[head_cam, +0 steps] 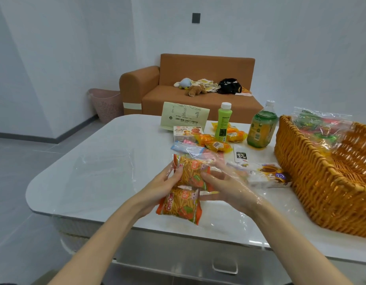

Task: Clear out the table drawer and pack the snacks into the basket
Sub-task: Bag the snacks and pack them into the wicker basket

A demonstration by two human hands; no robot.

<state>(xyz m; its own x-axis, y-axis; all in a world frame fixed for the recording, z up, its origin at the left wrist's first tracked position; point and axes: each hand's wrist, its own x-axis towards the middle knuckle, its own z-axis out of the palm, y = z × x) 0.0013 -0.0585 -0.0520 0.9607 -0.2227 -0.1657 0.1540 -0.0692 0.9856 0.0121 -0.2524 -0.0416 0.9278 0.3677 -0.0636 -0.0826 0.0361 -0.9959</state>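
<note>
Gripping the upper pack (190, 171) by its left edge with the left hand (167, 182), with fingers curled behind and thumb across the front. Pinching the same pack's right edge with the right hand (225, 188), with thumb pointing left and fingers bent, under clear film (200, 155) draped over that hand and wrist. Reaching in on both forearms from the near side, with wrists turned inward and palms facing each other over the table (116, 151). Held up off the tabletop, slightly tilted, with a lower pack (182, 204) of the same orange sort hanging just beneath and touching it; joined or not, cannot tell.

Just beyond the hands: orange packets (215, 144), a small box (187, 132), a green bottle (223, 122), a tea bottle (260, 128), and a paper bag (184, 116) standing at the far edge. Right of the right hand, a chocolate pack (268, 175) lying flat, close to the basket (313, 182). On the table's right side, that basket, with a bag of sweets (322, 128) leaning inside against its far wall. Below the near edge, the drawer (198, 262) front with its handle (225, 266). Farther back, a sofa (198, 79).
</note>
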